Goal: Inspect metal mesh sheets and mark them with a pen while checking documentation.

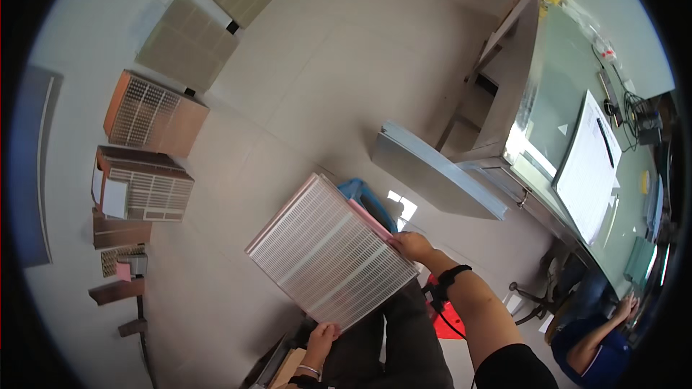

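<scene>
A stack of pale rectangular panels (331, 245), covered in rows of small slots, is tilted in front of my legs. My left hand (322, 342) is closed on its lower left edge, near the bottom corner. At the right edge, my right hand (413, 246) grips the same stack, next to a pink sheet (371, 218) that shows along its side. Both hands' fingers are partly hidden behind the panels. Just beyond the stack, a blue bin (367, 198) stands on the floor, partly covered by it.
Copper-coloured gridded panels (155, 112) lean along the left wall, with greenish panels (187, 42) farther up. A grey slab (436, 173) stands by the green-topped table (555, 65), which carries papers (591, 173). Another person (595, 346) sits at lower right. A red object (448, 320) is beside my leg.
</scene>
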`<state>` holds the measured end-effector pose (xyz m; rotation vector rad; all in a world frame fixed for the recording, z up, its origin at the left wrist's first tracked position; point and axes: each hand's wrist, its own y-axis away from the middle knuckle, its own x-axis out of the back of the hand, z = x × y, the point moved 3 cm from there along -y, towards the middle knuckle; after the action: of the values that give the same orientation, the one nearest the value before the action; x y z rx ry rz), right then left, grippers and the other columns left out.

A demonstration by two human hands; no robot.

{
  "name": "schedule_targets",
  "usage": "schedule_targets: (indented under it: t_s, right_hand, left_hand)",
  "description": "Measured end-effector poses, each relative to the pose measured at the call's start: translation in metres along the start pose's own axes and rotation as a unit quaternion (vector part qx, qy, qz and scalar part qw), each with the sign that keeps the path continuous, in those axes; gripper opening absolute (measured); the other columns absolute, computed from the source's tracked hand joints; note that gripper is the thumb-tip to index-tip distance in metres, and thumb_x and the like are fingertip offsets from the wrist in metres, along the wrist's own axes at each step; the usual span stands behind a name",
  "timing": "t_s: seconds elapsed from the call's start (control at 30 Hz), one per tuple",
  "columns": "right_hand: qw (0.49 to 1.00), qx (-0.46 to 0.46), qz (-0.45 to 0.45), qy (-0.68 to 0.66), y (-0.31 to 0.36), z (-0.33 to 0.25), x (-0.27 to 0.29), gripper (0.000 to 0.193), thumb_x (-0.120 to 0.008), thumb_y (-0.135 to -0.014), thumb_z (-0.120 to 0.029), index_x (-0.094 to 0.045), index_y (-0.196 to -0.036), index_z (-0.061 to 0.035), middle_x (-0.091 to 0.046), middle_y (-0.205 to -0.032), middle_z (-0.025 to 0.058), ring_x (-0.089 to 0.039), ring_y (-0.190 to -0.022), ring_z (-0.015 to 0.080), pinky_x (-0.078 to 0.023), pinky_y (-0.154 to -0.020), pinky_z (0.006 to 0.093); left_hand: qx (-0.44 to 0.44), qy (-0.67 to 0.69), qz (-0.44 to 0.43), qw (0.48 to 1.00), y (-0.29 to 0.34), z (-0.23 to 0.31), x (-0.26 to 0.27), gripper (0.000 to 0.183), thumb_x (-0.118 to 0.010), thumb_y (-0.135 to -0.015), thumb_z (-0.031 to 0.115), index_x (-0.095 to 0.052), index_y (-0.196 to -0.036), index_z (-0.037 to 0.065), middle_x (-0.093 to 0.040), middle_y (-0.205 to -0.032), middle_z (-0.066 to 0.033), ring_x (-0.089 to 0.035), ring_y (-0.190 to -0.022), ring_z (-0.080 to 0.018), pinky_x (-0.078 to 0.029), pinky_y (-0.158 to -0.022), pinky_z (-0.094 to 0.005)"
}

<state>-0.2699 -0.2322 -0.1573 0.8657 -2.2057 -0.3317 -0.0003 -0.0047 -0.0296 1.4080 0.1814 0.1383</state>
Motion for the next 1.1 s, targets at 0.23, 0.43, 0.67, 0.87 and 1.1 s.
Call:
schedule_targets:
  t_s: [0.23, 0.43, 0.67, 0.87, 1.1]
  right_hand:
    - [0.993, 0.062, -0.010, 0.098, 0.000, -0.027, 0.043, 0.025, -0.047, -0.090, -0.031, -0.061, -0.089, -0.0106, -0.065, -0.089, 0.0129, -0.061, -0.080, 0.0341, -0.048, -0.070, 0.0438]
    - [0.983, 0.082, 0.046, 0.160, 0.067, -0.114, 0.184, 0.019, -0.056, -0.087, -0.022, -0.064, -0.091, -0.0048, -0.065, -0.077, 0.0093, -0.063, -0.067, 0.0268, -0.049, -0.063, 0.0345]
    - [0.942, -0.116, -0.077, -0.306, 0.175, -0.167, 0.239, 0.027, -0.053, -0.095, -0.027, -0.064, -0.094, -0.0027, -0.055, -0.076, -0.0078, -0.047, -0.071, 0.0048, -0.042, -0.066, 0.0204]
    - [0.882, -0.171, -0.099, -0.428, 0.223, -0.185, 0.147, 0.035, -0.054, -0.094, -0.032, -0.063, -0.102, 0.0005, -0.062, -0.094, 0.0007, -0.054, -0.089, 0.0070, -0.046, -0.079, 0.0241]
    - [0.769, -0.215, -0.116, -0.591, 0.244, -0.211, 0.112, 0.064, -0.037, -0.094, -0.053, -0.042, -0.132, -0.0016, -0.052, -0.126, 0.0101, -0.054, -0.108, 0.0187, -0.041, -0.096, 0.0337]
  left_hand:
    - [-0.362, -0.493, 0.201, 0.765, -0.018, 0.043, -0.008, 0.058, -0.061, -0.078, 0.010, -0.042, -0.132, 0.005, -0.028, -0.143, -0.0216, -0.028, -0.130, -0.0416, -0.027, -0.106, -0.0473]
    - [-0.372, -0.555, 0.196, 0.718, -0.043, 0.051, -0.020, 0.066, -0.063, -0.077, 0.012, -0.037, -0.138, 0.010, -0.026, -0.144, -0.0216, -0.024, -0.132, -0.0434, -0.024, -0.107, -0.0507]
    - [-0.473, -0.252, -0.001, 0.844, 0.005, 0.128, -0.017, 0.043, -0.047, -0.093, 0.012, -0.039, -0.135, 0.005, -0.035, -0.140, -0.0209, -0.038, -0.126, -0.0364, -0.029, -0.107, -0.0409]
    - [-0.417, -0.087, -0.290, 0.857, 0.141, 0.216, -0.063, 0.029, -0.049, -0.093, 0.014, -0.055, -0.120, 0.004, -0.056, -0.121, -0.0148, -0.046, -0.121, -0.0297, -0.034, -0.104, -0.0436]
    - [-0.487, -0.091, -0.140, 0.857, 0.179, 0.204, -0.064, 0.017, -0.053, -0.089, 0.003, -0.059, -0.103, -0.004, -0.063, -0.097, -0.0061, -0.058, -0.098, -0.0196, -0.046, -0.088, -0.0342]
